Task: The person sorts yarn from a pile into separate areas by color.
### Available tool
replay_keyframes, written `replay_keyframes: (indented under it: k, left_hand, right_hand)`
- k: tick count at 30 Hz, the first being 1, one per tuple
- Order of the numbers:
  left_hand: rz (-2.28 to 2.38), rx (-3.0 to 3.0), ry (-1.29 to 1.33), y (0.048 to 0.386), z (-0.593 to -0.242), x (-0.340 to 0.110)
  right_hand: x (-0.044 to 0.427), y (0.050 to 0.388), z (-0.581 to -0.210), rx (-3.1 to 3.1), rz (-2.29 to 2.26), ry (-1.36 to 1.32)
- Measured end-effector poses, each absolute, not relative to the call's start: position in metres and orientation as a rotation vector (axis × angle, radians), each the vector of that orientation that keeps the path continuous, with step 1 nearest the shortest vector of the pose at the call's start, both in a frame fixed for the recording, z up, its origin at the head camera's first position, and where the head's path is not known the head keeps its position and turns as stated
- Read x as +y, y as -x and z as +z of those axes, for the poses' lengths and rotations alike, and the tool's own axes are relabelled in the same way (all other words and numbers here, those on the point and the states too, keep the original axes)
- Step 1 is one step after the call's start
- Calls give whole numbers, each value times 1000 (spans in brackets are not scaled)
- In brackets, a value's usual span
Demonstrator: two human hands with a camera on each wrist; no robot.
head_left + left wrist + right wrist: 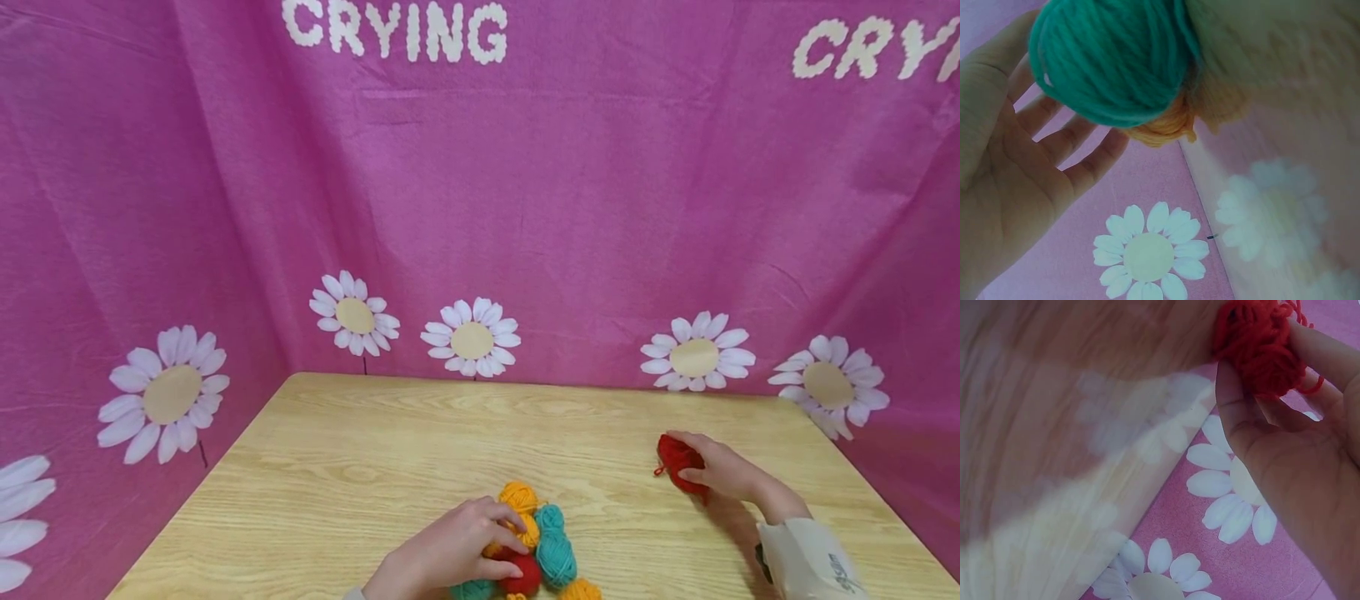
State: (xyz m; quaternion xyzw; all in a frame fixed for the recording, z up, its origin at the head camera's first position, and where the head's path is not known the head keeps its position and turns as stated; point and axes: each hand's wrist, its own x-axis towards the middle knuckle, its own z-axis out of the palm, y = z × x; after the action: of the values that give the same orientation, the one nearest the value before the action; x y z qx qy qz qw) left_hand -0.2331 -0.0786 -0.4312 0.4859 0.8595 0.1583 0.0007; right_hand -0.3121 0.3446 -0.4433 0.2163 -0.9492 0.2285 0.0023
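Note:
In the head view my right hand (723, 471) grips a tangled red yarn ball (678, 462) at the right of the table. The right wrist view has the same red ball (1260, 347) between thumb and fingers, with loose strands. My left hand (457, 542) rests over a cluster of yarn balls at the front centre, its thumb and fingers touching a smooth red ball (525, 575) and an orange ball (528, 532). In the left wrist view, spread, relaxed fingers (1094, 162) lie behind a teal ball (1113, 62); the red one is hidden there.
Another orange ball (517, 496) sits at the cluster's far end, teal balls (556, 558) along its right side. One more orange ball (581, 590) is cut off by the frame's bottom. A pink daisy-print cloth (570, 208) hangs around the wooden table (390, 442).

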Motion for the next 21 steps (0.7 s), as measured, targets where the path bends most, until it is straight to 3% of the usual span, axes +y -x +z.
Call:
replay_keyframes:
  k: [21]
  left_hand:
    - [370,2719,-1504,225,-427,-76]
  right_hand:
    - [346,311,-450,-2952,712,-675]
